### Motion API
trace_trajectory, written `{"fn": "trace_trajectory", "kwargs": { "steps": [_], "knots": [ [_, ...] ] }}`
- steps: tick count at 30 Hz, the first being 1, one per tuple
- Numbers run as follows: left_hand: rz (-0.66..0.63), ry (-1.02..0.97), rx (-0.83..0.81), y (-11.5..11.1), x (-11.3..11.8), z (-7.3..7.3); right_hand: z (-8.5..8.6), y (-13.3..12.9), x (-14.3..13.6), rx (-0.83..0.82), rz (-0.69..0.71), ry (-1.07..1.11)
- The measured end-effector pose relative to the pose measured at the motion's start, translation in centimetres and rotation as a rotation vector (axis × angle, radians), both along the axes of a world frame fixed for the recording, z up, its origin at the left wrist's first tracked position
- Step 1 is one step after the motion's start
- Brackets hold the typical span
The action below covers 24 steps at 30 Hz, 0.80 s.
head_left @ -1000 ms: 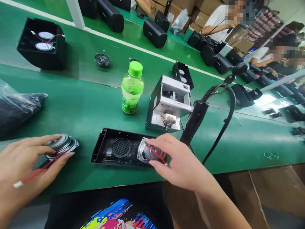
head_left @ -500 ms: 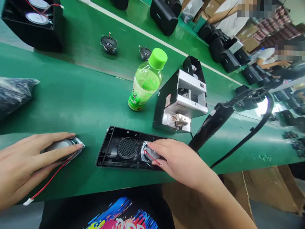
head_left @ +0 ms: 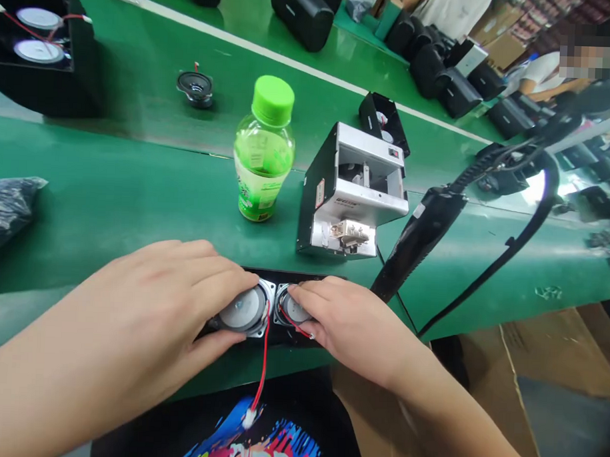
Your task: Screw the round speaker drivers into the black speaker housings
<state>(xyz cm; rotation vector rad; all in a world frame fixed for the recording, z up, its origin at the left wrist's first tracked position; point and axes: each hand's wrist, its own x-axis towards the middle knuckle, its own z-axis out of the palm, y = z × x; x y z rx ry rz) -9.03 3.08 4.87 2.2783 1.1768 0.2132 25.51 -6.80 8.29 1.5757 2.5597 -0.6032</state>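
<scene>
Two round speaker drivers with metal frames lie side by side at the black speaker panel (head_left: 303, 278), their grey magnets facing up. My left hand (head_left: 182, 304) grips the left speaker driver (head_left: 243, 309) between thumb and fingers, over the left part of the panel. From that driver a red wire with a white plug hangs toward me. My right hand (head_left: 342, 316) is closed around the right speaker driver (head_left: 296, 309), which sits in the panel with a short red wire. Both hands cover most of the panel, so its grille is hidden.
A green-capped bottle (head_left: 264, 154) and a silver-black machine (head_left: 353, 193) stand just behind the panel. A black handled tool (head_left: 422, 239) with a cable is at the right. A loose speaker driver (head_left: 195, 88) and an open black speaker box (head_left: 45, 79) lie farther back. A plastic bag (head_left: 10, 208) is at left.
My left hand has carried its speaker driver from the table on the left to the panel, beside the other driver. My right hand stays on its driver. The view has shifted slightly.
</scene>
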Motion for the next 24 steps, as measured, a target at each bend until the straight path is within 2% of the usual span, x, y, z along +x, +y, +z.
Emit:
{"fn": "trace_trajectory", "kwargs": {
  "steps": [2,4,8,11,17,24],
  "knots": [
    [-0.188,0.076,0.01,1.0,2.6,0.5,-0.1,0.0,-0.1,-0.011,-0.003,0.015],
    [-0.263,0.156,0.036,1.5,3.3,0.0,-0.1,0.1,0.0,-0.017,-0.002,0.035],
    [-0.29,0.239,0.14,1.1,2.3,-2.1,-0.3,0.3,0.3,-0.034,0.003,0.056],
    [-0.316,0.256,0.201,0.5,1.9,-2.8,-0.4,0.3,0.6,-0.042,0.001,0.082],
    [-0.385,0.036,0.375,-0.1,1.5,-2.2,-0.2,0.3,0.8,-0.045,0.021,0.12],
    [-0.365,-0.062,0.368,0.4,2.3,-1.6,0.0,0.6,0.8,-0.052,0.054,0.108]
  ]
}}
